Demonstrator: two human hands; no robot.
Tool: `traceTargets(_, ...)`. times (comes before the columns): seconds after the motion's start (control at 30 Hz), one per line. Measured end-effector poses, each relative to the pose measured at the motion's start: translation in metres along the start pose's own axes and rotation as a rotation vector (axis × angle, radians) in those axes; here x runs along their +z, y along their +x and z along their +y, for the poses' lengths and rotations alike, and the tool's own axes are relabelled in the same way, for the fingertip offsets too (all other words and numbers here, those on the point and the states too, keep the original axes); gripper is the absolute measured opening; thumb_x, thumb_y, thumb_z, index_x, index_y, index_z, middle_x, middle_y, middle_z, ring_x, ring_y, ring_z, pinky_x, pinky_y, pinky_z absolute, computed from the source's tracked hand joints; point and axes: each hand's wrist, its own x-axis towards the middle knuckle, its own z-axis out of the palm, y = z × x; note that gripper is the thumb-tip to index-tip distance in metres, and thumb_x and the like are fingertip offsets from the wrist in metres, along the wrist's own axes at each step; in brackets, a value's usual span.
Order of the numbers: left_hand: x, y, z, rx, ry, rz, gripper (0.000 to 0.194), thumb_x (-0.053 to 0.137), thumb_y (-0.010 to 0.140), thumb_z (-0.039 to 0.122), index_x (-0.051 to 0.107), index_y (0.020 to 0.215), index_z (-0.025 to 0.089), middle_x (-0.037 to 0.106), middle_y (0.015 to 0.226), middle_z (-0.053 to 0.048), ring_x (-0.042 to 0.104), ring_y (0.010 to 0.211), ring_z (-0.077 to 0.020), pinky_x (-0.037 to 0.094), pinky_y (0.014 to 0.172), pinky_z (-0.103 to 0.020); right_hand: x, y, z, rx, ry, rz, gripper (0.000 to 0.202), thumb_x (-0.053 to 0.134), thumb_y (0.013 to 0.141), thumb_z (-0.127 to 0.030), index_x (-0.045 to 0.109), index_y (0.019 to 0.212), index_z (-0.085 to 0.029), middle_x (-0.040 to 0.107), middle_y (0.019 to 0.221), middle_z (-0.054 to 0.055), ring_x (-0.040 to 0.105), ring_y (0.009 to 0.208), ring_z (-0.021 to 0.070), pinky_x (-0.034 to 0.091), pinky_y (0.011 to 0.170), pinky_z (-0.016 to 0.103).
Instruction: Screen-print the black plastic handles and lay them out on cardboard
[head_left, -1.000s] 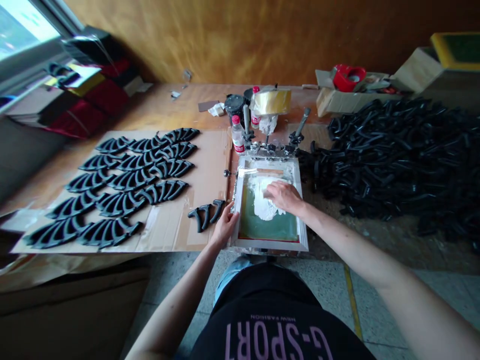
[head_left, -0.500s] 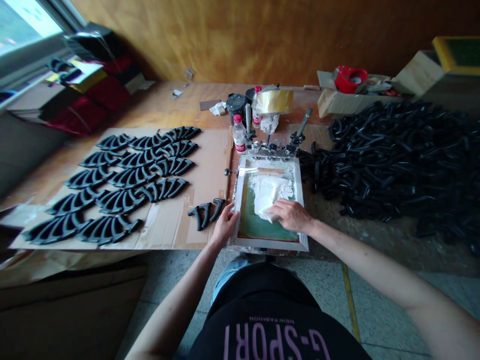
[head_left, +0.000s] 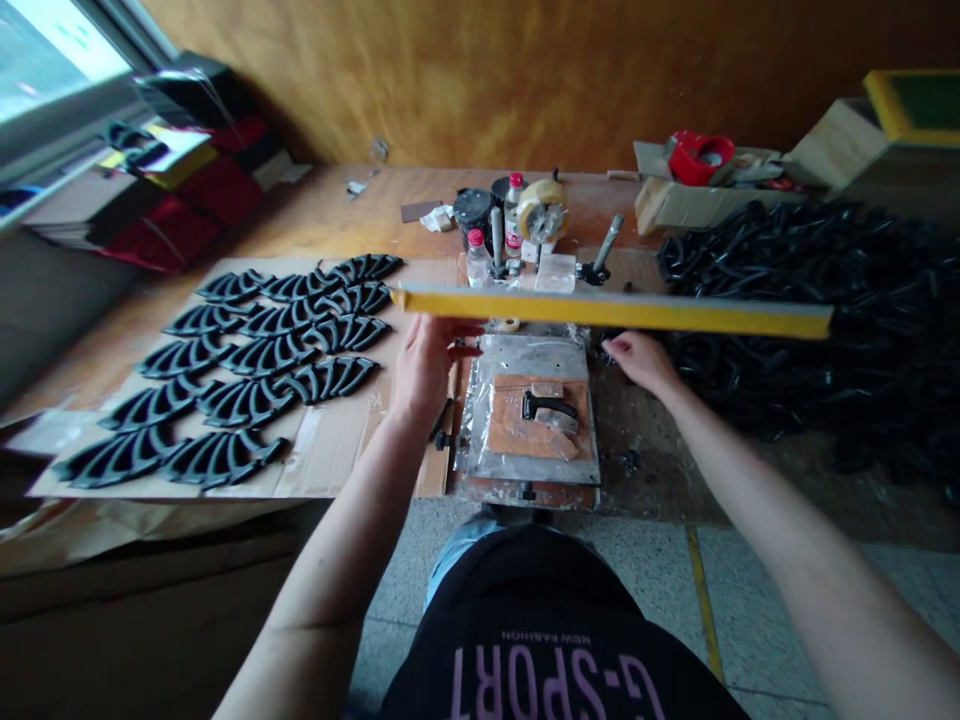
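Note:
The screen-printing frame [head_left: 615,310] is raised and seen almost edge-on as a long yellow and grey bar. My left hand [head_left: 424,365] grips its left part, fingers curled at the lower edge. Below lies a metal base plate [head_left: 525,352] with a brown pad [head_left: 510,425]. On that pad rests one curved black plastic handle [head_left: 553,408]. Out to the right, my right hand [head_left: 643,362] is closed at the left edge of a pile of black handles [head_left: 780,370]; what its fingertips pinch, if anything, is unclear. The white cloth is out of sight.
Rows of black handles [head_left: 247,350] lie on the cardboard sheet [head_left: 337,455] at left. Plastic bottles [head_left: 514,215], a tape roll [head_left: 541,215] and metal posts [head_left: 604,245] stand behind the plate. A cardboard box [head_left: 671,208] holds a red tape dispenser [head_left: 699,158].
The frame has swung up off the base, uncovering the handle on the pad. My left hand rose with it. My right hand left the white cloth and moved right and away, to the pile.

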Motion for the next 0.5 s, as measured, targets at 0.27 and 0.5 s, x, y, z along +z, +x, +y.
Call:
traceTargets(0.27,0.016,-0.072,-0.085,-0.734,-0.089,-0.141,0.055,0.059,0.08,0.062,0.055,0.113,0.018,0.07,0.105,-0.015,0.069,0.088,-0.0232,0.055,0.063,-0.03,0.086,-0.087,-0.073,0.008,-0.247,-0.299,0.018,0.054,0.093,-0.029,0.061,0.096,-0.013,0.066,0.095,0.014,0.06,0.091,0.0231,0.044,0.08,0.032)
traceTargets(0.5,-0.06,-0.109,-0.133,-0.769,0.07,0.08,0.028,0.055,0.086,0.043,0.056,0.096,0.016,0.07,0.092,-0.01,0.069,0.07,-0.0176,0.054,0.057,-0.027,0.059,-0.089,-0.058,-0.347,-0.068,-0.39,0.017,0.052,0.095,-0.026,0.064,0.086,-0.02,0.066,0.096,0.006,0.055,0.096,0.0178,0.041,0.087,0.031)
